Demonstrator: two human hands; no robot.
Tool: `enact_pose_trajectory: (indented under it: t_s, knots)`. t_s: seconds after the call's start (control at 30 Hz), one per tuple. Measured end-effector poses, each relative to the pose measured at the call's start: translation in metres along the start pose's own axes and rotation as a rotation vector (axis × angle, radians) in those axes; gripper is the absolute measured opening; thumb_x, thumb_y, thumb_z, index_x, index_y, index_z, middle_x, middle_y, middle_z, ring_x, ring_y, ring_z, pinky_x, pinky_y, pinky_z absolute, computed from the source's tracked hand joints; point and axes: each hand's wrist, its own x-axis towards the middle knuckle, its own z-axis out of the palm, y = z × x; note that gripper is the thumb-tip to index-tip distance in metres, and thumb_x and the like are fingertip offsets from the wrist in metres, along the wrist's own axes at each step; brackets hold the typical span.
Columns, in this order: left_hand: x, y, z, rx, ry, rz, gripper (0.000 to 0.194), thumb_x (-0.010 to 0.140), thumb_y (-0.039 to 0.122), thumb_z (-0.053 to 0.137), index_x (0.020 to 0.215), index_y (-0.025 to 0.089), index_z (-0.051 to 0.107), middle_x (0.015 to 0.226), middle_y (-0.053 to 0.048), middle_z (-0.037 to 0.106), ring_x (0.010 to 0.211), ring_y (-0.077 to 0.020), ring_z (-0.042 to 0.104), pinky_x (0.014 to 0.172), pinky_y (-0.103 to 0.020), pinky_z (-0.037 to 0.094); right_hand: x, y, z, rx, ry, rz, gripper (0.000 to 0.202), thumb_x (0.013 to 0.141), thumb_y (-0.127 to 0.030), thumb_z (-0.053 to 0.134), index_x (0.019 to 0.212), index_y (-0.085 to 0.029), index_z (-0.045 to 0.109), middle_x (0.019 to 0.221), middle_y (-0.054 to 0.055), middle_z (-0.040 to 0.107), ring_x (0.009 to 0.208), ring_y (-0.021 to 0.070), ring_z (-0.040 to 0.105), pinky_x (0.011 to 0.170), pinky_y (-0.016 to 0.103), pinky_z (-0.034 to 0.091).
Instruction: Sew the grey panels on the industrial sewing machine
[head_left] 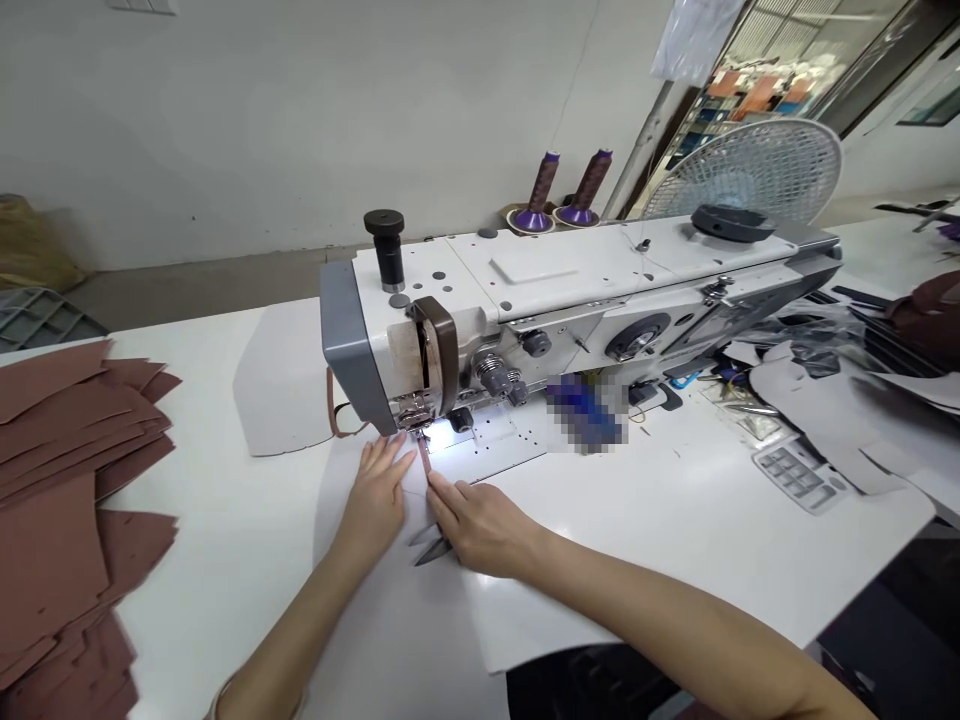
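Pressing flat on a pale sheet (390, 600), the left hand (377, 497) lies with its fingers spread, tips just short of the presser foot (415, 420) of the sewing machine (570, 290). It grips nothing; the palm simply bears down on the sheet. The right hand (480, 525) rests beside it, touching the sheet, forefinger stretched along a thin brown strip (424, 462) that runs from under the foot toward the person. Tucked under that hand are small snips (431, 545), dark blades poking out to the left; whether the fingers close round them I cannot tell. A lamp lights the plate beside the needle. Brown strap loops over the machine's head. On the white table (675, 520), well to the left, brown cut pieces (67, 480) lie stacked. Two thread cones (566, 195) stand behind the machine, a fan (750, 165) to the right, and a grey keypad (802, 472) near the cluttered right edge.
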Motion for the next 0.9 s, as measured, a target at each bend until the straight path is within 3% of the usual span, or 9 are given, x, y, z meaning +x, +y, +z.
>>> enact_pose_trajectory:
  t_s: [0.2, 0.9]
  knots:
    - [-0.001, 0.006, 0.005, 0.041, 0.053, -0.017, 0.044, 0.081, 0.011, 0.035, 0.113, 0.022, 0.064, 0.134, -0.006, 0.053, 0.133, -0.0271, 0.037, 0.11, -0.057, 0.028, 0.002, 0.001, 0.003, -0.016, -0.007, 0.013, 0.041, 0.089, -0.008, 0.026, 0.124, -0.003, 0.047, 0.133, 0.026, 0.046, 0.078, 0.021, 0.057, 0.057, 0.035, 0.049]
    - [-0.001, 0.013, -0.003, 0.185, -0.008, 0.036, 0.043, 0.083, 0.009, 0.034, 0.116, 0.016, 0.062, 0.132, -0.01, 0.054, 0.129, -0.0279, 0.042, 0.109, -0.056, 0.03, 0.002, 0.003, 0.006, -0.071, 0.064, -0.031, 0.039, 0.088, -0.008, 0.029, 0.118, 0.001, 0.052, 0.128, 0.029, 0.05, 0.07, 0.0197, 0.057, 0.053, 0.033, 0.047]
